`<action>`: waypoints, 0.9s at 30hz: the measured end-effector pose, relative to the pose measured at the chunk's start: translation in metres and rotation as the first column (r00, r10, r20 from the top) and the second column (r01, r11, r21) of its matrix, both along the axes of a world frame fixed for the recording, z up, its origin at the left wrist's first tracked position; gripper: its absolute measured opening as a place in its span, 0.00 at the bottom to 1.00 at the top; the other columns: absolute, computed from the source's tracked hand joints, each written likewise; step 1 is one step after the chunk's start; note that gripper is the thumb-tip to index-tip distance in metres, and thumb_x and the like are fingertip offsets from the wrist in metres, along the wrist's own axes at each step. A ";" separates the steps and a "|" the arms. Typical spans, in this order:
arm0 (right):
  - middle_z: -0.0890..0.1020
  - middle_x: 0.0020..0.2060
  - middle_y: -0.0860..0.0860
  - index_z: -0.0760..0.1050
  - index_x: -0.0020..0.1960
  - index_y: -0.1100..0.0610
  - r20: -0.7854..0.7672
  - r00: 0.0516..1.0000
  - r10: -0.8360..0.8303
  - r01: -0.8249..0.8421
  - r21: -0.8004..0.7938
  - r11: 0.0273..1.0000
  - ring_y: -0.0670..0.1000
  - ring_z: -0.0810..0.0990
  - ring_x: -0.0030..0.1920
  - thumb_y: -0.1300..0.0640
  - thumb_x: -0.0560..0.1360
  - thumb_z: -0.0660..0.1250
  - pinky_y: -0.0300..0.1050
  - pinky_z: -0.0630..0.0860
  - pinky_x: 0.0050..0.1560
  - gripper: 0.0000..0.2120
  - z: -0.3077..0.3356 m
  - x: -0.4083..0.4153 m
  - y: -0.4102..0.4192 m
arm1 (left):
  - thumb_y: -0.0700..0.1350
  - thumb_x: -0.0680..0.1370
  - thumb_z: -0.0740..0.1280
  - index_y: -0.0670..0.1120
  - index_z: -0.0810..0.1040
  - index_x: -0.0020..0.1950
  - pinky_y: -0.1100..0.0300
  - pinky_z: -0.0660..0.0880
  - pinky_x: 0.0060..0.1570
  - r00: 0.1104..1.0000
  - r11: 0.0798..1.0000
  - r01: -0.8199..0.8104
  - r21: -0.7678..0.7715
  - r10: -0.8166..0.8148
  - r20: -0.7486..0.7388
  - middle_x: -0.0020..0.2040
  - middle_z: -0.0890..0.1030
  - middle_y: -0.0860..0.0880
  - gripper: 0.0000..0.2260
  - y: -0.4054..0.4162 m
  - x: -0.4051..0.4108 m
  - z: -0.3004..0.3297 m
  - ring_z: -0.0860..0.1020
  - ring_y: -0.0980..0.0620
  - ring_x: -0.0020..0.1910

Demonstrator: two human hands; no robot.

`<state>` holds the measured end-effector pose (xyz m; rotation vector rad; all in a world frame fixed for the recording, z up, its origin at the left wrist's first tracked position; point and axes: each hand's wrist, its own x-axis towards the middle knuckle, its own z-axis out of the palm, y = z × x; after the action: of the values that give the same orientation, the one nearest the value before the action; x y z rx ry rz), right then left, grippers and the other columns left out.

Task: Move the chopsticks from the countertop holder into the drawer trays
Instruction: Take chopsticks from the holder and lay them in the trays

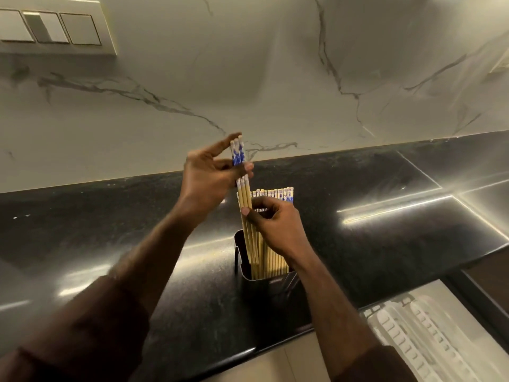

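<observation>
A black holder (271, 285) stands on the dark countertop (137, 230), packed with several bamboo chopsticks (275, 194) with blue-and-white tops. My left hand (209, 186) pinches a small raised bundle of chopsticks (238, 153) near their patterned tops; their lower ends still reach into the holder. My right hand (275, 224) grips the same bundle lower down, thumb pressed on the shafts, just above the holder's rim. White drawer trays (429, 340) lie at the lower right, below the counter edge.
A marble backsplash (275, 78) rises behind the counter. A switch panel (52, 27) sits on the wall at the upper left. A seam line (399, 205) crosses the counter on the right. The cabinet front (272, 362) shows below the counter edge.
</observation>
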<state>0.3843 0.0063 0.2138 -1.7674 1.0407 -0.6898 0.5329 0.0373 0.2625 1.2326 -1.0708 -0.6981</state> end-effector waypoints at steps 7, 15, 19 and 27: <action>0.86 0.48 0.55 0.79 0.57 0.57 0.205 0.975 0.082 -0.134 0.256 0.957 0.52 0.85 0.49 0.58 0.80 0.64 0.54 0.82 0.51 0.09 0.012 -0.030 0.020 | 0.38 0.67 0.76 0.48 0.75 0.67 0.51 0.82 0.44 0.996 0.993 0.068 -0.097 -0.073 -0.052 0.47 0.85 0.42 0.29 -0.007 0.000 0.068 0.85 0.45 0.42; 0.84 0.50 0.63 0.77 0.60 0.64 0.411 0.911 0.043 -0.246 0.455 0.856 0.59 0.84 0.50 0.64 0.78 0.65 0.54 0.82 0.54 0.12 0.020 -0.080 0.047 | 0.41 0.63 0.76 0.49 0.74 0.68 0.56 0.82 0.40 0.989 0.986 0.109 -0.129 -0.121 -0.084 0.46 0.84 0.41 0.33 0.013 -0.046 0.088 0.86 0.45 0.41; 0.84 0.51 0.63 0.78 0.60 0.65 0.431 0.900 0.069 -0.305 0.508 0.806 0.59 0.84 0.51 0.66 0.77 0.65 0.52 0.83 0.52 0.12 0.024 -0.117 0.060 | 0.36 0.66 0.76 0.49 0.76 0.66 0.55 0.82 0.40 0.991 0.987 0.105 -0.121 -0.115 -0.075 0.43 0.85 0.42 0.29 0.031 -0.079 0.087 0.85 0.44 0.41; 0.84 0.51 0.62 0.79 0.59 0.65 0.383 0.914 0.133 -0.331 0.515 0.791 0.59 0.85 0.51 0.66 0.78 0.66 0.53 0.83 0.53 0.11 0.011 -0.222 0.091 | 0.33 0.69 0.75 0.48 0.77 0.65 0.56 0.82 0.39 0.996 0.996 0.006 -0.083 -0.013 -0.084 0.41 0.86 0.43 0.26 0.073 -0.183 0.071 0.86 0.45 0.41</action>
<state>0.1622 0.0969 0.2249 -1.1718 0.6799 -0.4281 0.3494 0.1099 0.3330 1.1179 -1.0269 -0.7003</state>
